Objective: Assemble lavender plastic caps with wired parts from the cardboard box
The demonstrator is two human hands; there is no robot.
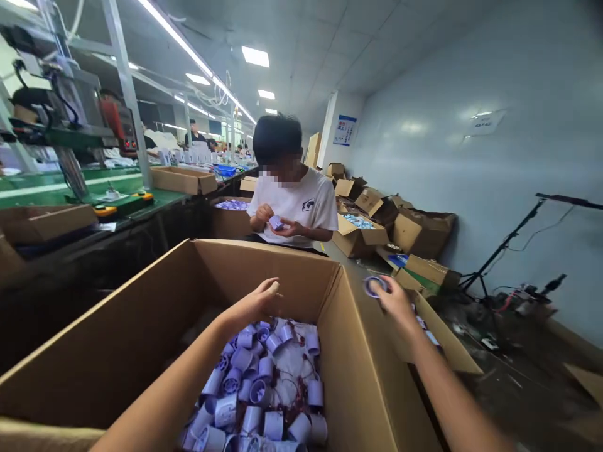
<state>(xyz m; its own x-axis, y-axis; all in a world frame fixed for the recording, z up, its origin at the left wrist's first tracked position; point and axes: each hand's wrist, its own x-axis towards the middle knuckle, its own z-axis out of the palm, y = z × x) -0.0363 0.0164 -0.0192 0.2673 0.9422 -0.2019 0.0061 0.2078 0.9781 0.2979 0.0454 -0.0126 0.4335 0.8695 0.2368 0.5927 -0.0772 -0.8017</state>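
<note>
My right hand (398,304) is out past the right wall of a large cardboard box (360,351). It grips a purple plastic cup (368,287), round end facing me, with a finger across its opening. Inside the box, many similar purple cups (252,417) lie in a loose heap, with thin dark red wires (298,395) and a clear plastic bag among them. Over this heap hovers my left hand (258,302), its fingers slightly apart and seemingly holding nothing; they are a little blurred.
Across the box a co-worker (292,207) holds another purple part (276,222) in both hands. A smaller carton (450,333) with parts stands at the right. Left runs a green workbench (127,204) with a machine. Open cartons (360,238) and a tripod (499,251) line the wall.
</note>
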